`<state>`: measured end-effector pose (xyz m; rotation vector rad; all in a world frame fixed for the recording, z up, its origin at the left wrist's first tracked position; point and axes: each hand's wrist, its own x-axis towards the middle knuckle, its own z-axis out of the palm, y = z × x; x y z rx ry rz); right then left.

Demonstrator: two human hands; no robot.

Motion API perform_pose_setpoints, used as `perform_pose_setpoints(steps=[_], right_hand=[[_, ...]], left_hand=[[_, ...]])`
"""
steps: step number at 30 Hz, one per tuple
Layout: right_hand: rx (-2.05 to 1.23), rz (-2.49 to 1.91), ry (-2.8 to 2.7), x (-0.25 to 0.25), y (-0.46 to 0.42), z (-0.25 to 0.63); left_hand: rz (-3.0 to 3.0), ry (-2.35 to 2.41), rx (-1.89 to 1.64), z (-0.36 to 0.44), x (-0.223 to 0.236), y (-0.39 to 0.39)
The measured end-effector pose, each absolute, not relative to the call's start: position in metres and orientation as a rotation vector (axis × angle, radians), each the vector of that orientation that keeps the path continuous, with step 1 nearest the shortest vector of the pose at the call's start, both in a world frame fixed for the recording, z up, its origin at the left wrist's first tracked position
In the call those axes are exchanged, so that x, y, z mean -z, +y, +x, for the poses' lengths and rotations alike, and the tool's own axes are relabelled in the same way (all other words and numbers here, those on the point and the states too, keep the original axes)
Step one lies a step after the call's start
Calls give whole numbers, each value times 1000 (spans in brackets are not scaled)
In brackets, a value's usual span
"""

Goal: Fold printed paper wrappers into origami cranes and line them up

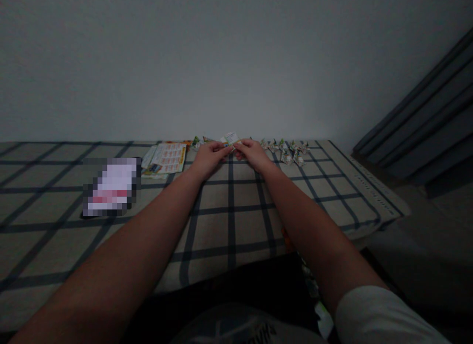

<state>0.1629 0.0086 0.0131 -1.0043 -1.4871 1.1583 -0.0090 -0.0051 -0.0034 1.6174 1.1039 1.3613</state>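
Both hands meet near the wall, at the far side of a checked cloth. My left hand [210,157] is closed, with its thumb and fingers pinching a small printed paper [231,136] from the left. On the other side my right hand [255,154] pinches the same paper, thumbs almost touching. The paper is whitish with some green and yellow print; its lower part is hidden by the fingers. Just left of the hands lie crumpled or folded green and white printed pieces [195,141]. Several small pointed folded-paper pieces [287,155] sit to the right of my right hand.
A stack of printed leaflets [168,157] lies left of my left hand. Nearer on the left is a phone [113,186] with a blurred, lit screen. The checked cloth [218,225] runs up to a pale wall [236,63]. Dark curtain folds [424,102] hang at the right.
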Motion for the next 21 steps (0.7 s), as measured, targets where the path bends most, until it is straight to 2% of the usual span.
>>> perform_pose_setpoints(steps=[16,21], right_hand=[[-1197,-975,-1595,-13,5,164],[-1239,-1037,-1514,-14,6,163]], left_hand=[[1405,1021,-1410,-7,6,3],[1572,1153,-1478,-11,7,3]])
